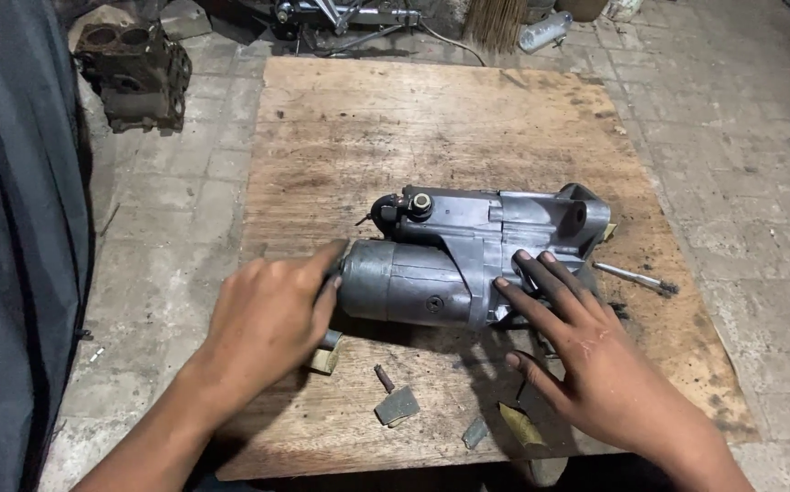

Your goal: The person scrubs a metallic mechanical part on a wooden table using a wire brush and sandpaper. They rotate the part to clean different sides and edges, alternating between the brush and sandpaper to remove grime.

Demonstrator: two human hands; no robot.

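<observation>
A grey metal starter motor (468,251) lies on its side on a worn wooden board (413,128). My left hand (272,319) is curled against the round left end of its cylindrical body, the fingers bent around the end cap. My right hand (577,351) rests with spread fingers on the motor's right lower housing, fingertips touching the metal. A long bolt (636,278) lies on the board just right of the motor.
Small loose parts lie near the board's front edge: a short pin (383,377), a flat grey piece (397,406) and a yellowish scrap (521,425). An old engine block (135,73) sits on the paved floor at far left. A dark cloth (12,237) hangs along the left edge.
</observation>
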